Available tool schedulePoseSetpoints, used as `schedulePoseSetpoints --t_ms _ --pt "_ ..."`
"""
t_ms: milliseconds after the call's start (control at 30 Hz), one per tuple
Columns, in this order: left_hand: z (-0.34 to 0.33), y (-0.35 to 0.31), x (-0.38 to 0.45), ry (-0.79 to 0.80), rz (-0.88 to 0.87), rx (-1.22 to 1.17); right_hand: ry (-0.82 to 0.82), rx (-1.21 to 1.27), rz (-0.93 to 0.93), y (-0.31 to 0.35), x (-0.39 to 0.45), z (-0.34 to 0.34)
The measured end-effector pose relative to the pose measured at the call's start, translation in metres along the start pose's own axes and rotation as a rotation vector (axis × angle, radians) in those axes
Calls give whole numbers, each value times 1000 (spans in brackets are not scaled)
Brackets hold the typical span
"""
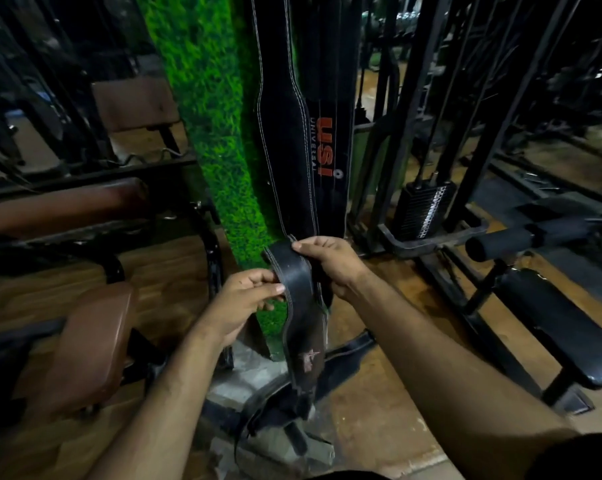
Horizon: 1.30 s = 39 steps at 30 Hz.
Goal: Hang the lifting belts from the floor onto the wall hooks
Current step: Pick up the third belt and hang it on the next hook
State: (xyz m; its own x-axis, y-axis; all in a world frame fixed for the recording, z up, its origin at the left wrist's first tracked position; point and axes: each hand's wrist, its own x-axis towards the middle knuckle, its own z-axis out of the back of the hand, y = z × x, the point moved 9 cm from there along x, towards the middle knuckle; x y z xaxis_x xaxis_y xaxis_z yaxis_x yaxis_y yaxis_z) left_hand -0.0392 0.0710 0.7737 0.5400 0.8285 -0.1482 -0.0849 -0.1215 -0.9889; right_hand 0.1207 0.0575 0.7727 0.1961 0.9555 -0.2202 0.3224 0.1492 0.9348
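Over on the left sits a brown padded bench (88, 344), then the left hand (247, 299) pinching a black lifting belt (297, 306) (lower end trailing to the floor), right hand (330, 261) gripping its top, just below the hung belts (292, 133) on the grass-covered wall (216, 116).

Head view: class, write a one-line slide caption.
Both hands, left hand and right hand, grip a black lifting belt beside hung belts.
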Motion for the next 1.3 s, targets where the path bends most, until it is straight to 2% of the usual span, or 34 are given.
schedulePoseSetpoints --t_ms 67,100,133,200,267,367,467,533,633,800,867,933,1000,1167,1300 --pt "-4 1 0 92 126 -224 44 7 41 4 -10 -8" --pt "-2 -2 4 94 156 -300 81 -6 59 5 -15 -14" --pt "6 -11 8 19 157 -324 119 -41 60 5 -20 -19" --pt "23 -31 17 -163 91 -275 207 -129 60 5 -28 -32" --pt "30 -53 22 -231 -15 -161 225 -173 47 7 -30 -39" --pt "16 -78 14 -178 -158 -51 116 -106 96 35 -20 -40" --pt "-2 -94 2 -80 -254 10 51 -100 297 80 -8 -48" --pt "-3 -94 1 -49 -251 44 23 -118 428 100 -9 -56" --pt "17 -102 0 -77 -209 28 14 -175 531 111 -13 -67" --pt "54 -138 4 -179 -232 -202 138 -220 556 117 -14 -94" --pt "64 -148 8 -263 -267 -197 211 -280 574 122 -18 -111" --pt "68 -151 13 -278 -282 -162 239 -310 575 127 -20 -119" --pt "72 -155 14 -265 -307 -128 227 -329 582 131 -20 -120" --pt "74 -173 8 -255 -494 -63 145 -356 611 138 -15 -122" --pt "73 -185 11 -252 -550 -113 0 -467 740 165 -12 -129"
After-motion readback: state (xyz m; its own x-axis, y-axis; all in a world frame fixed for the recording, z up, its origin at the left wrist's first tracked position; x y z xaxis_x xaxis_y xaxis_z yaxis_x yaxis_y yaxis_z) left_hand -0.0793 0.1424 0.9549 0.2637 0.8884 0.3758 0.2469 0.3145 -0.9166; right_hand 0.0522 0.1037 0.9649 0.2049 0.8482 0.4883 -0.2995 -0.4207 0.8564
